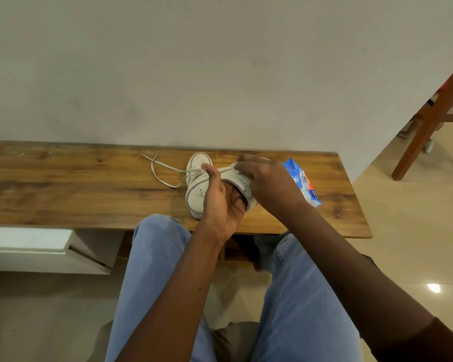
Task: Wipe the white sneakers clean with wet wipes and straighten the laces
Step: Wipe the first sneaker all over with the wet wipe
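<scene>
The white sneaker (197,190) sits on the wooden bench (89,189) between both hands. Its loose laces (162,169) trail off to the left of the left hand (220,202). Hard rubbing could snag them or twist the shoe free. The left hand grips the sneaker, fingers curled into its opening. The right hand (264,181) clutches a wet wipe (239,176) against its side, with the wipes pack (302,182) just beyond.

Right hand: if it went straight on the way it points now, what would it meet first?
The right hand points up-left, gripping a wipe on the sneaker. Straight on, it would probably brush the sneaker's toe first, then the wall behind; depth is unclear.
</scene>
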